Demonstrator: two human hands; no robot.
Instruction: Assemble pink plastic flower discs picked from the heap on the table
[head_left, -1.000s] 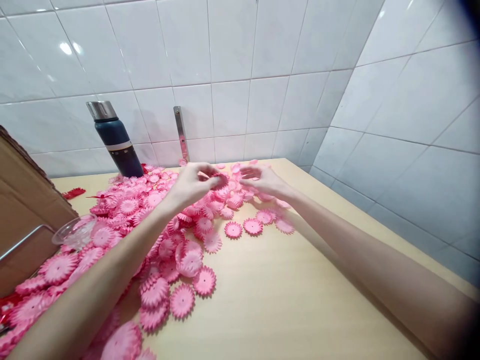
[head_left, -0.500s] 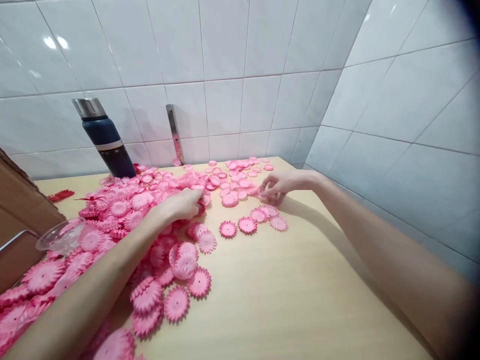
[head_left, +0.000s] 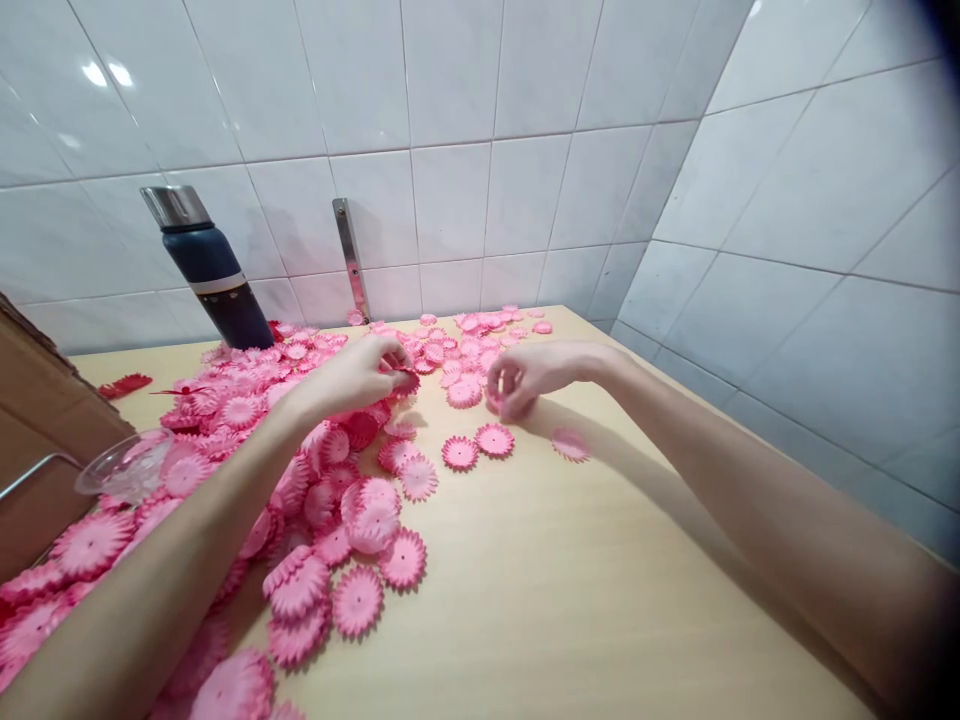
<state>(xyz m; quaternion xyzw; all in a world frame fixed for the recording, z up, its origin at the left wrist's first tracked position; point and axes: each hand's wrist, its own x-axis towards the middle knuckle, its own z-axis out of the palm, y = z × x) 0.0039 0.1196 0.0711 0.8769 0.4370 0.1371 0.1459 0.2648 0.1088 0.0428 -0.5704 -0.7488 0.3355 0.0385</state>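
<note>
Round pink discs with toothed, petal-like edges and a small centre hole lie in a large heap point(head_left: 300, 590) on the left of the table. My left hand point(head_left: 364, 372) is over the heap's right side, its fingers closed on pink discs point(head_left: 406, 384). To its right, my right hand point(head_left: 536, 372) has curled fingers low at the tabletop, with pink discs at the fingertips, partly hidden and blurred. Two pink discs point(head_left: 495, 440) lie side by side just below it. One paler disc point(head_left: 571, 444) rests alone to the right.
A dark blue bottle point(head_left: 217, 275) with a steel cap stands behind the heap. On the left are a clear plastic dish point(head_left: 124, 465) and a cardboard box point(head_left: 52, 440). White tiled walls border the table point(head_left: 600, 590) behind and at right, with a metal bracket point(head_left: 350, 255).
My right hand has moved left and lower. Several discs near the side-by-side pair are gone from the table, leaving one at the right. My left hand has lifted slightly, its fingers turned towards the right.
</note>
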